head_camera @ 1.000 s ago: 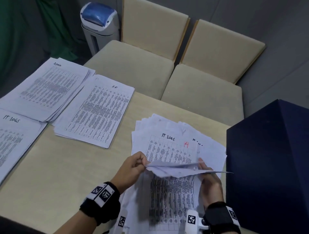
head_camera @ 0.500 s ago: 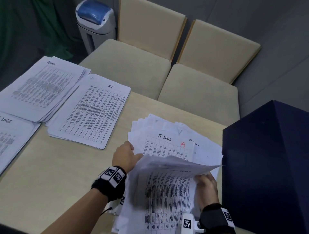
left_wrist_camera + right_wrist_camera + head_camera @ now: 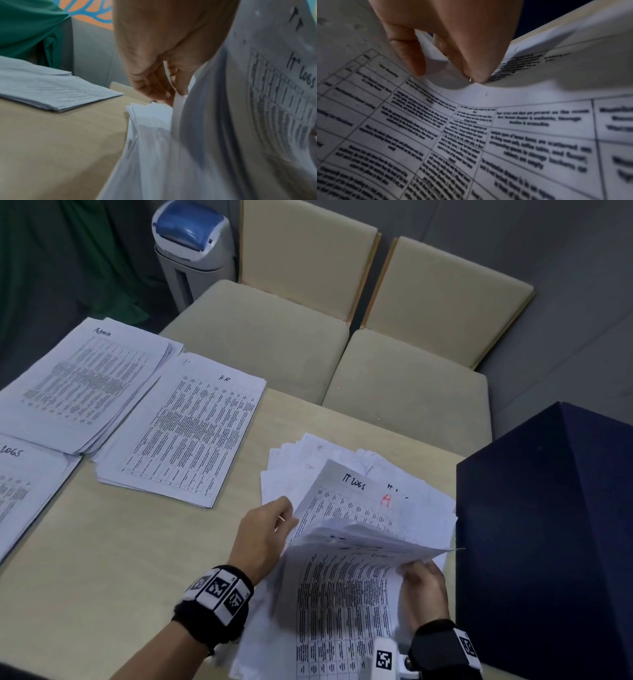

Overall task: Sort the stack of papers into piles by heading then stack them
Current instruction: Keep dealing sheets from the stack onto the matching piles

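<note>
The unsorted stack of papers (image 3: pixel 291 470) lies fanned on the table's right side. My left hand (image 3: pixel 286 517) pinches the left edge of a sheet headed "IT LOGS" (image 3: pixel 346 501) and lifts that edge off the stack. The left wrist view shows the left hand (image 3: pixel 171 94) with its fingers on a thin paper edge (image 3: pixel 178 108). My right hand (image 3: pixel 411 568) grips several upper sheets (image 3: pixel 342 594) bent back toward me. Up close, the right hand (image 3: pixel 450 75) pinches a paper fold between thumb and fingers. Sorted piles lie to the left: Admin (image 3: pixel 85 385), H.R. (image 3: pixel 185 433), IT Logs (image 3: pixel 20 491).
A dark blue box (image 3: pixel 548 525) stands right against the stack's right side. Two beige chairs (image 3: pixel 260 333) (image 3: pixel 411 392) sit past the table's far edge, with a blue-topped bin (image 3: pixel 195 251) behind them. Bare tabletop (image 3: pixel 120 559) lies in front of the piles.
My left hand let go of the bent-back sheets, moved forward to the stack's left edge and raised the IT LOGS sheet. The right hand kept its hold.
</note>
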`<action>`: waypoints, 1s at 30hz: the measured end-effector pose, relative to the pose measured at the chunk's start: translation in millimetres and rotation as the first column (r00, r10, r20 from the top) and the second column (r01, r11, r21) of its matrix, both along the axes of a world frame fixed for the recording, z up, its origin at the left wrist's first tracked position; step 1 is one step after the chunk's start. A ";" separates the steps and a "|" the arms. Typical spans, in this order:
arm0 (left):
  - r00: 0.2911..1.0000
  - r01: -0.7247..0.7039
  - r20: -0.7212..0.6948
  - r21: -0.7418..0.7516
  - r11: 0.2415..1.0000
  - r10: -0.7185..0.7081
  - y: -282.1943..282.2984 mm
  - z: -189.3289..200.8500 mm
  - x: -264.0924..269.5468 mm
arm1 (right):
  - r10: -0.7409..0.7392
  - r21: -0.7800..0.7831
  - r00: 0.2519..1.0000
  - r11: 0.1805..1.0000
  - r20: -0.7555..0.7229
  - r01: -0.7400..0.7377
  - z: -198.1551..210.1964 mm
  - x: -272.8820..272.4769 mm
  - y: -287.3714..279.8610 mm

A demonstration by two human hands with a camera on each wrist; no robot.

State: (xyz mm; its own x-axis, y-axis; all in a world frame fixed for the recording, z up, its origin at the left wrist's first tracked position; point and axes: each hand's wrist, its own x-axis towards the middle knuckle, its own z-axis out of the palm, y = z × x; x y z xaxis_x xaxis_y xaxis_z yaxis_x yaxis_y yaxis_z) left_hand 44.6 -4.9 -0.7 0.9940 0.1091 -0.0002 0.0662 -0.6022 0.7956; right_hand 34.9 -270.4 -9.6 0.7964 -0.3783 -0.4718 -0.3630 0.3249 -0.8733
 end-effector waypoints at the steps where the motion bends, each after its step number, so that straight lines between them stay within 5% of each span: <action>1: 1.000 -0.022 0.009 -0.117 0.993 0.023 0.5 -0.2 -4.3 | -0.018 0.015 1.000 1.000 0.009 0.018 -0.3 0.1 -0.7; 4: 0.999 -0.029 -0.045 -0.462 0.886 0.009 3.7 9.3 -14.0 | -0.031 0.069 0.999 0.997 0.043 0.028 -2.3 2.6 -3.0; 6: 0.998 0.038 -0.024 -0.526 0.849 -0.059 6.7 16.4 -16.0 | -0.046 0.067 0.999 0.997 0.028 0.044 -6.3 5.1 -5.4; 11: 0.984 0.179 0.076 -0.424 0.888 -0.162 9.1 23.7 -13.6 | -0.096 0.026 0.995 0.995 -0.007 0.096 -14.2 7.7 -11.7; 17: 0.983 0.169 0.127 -0.313 0.935 -0.135 11.2 6.7 -14.4 | -0.031 -0.014 0.999 0.999 0.008 0.031 -5.4 1.0 -13.1; 23: 0.912 0.140 -0.175 -0.717 0.683 -0.371 13.3 8.6 -17.2 | 0.264 0.032 0.963 0.964 -0.057 -0.262 -4.5 -2.7 -11.3; 25: 0.884 0.097 -0.237 -0.750 0.654 -0.403 9.8 12.2 -15.5 | 0.355 0.031 0.929 0.935 -0.100 -0.354 -3.1 -6.0 -9.3; 27: 0.908 0.008 -0.288 -0.715 0.699 -0.304 7.2 7.2 -9.8 | 0.395 -0.021 0.908 0.916 -0.140 -0.401 -0.9 -10.1 -8.3; 30: 0.903 -0.333 -0.401 -0.436 0.836 0.151 9.6 -15.3 6.9 | 0.344 -0.047 0.928 0.934 -0.146 -0.354 3.8 -15.0 -8.9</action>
State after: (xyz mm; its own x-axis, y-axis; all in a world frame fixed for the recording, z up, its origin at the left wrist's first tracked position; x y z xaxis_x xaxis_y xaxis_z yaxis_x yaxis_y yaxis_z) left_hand 51.5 4.8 -16.0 0.8615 0.2412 -0.4468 0.4753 -0.0735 0.8768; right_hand 19.9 -279.3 -5.7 0.8160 -0.1243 -0.5645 -0.5564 0.0960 -0.8254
